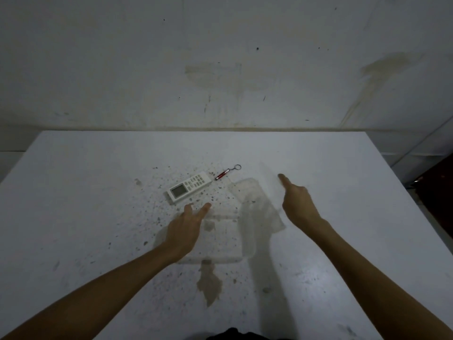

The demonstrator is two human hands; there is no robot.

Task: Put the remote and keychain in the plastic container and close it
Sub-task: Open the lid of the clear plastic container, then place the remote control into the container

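Observation:
A white remote (189, 188) with a grey screen lies on the table beyond my left hand. A red keychain light (223, 173) with a metal ring lies just right of the remote's far end. The clear plastic container (220, 238) sits in the middle, its base open toward me. Its transparent lid (257, 204) stands tilted up on the right side and looks blurred. My left hand (187, 220) rests at the container's far left corner with fingers apart, holding nothing. My right hand (295, 201) grips the lid's right edge, index finger stretched forward.
The white table (85, 204) is speckled with dark flecks and has a brown stain (209, 283) near the front. A stained wall rises behind its far edge. Dark furniture (434, 182) stands past the table's right side.

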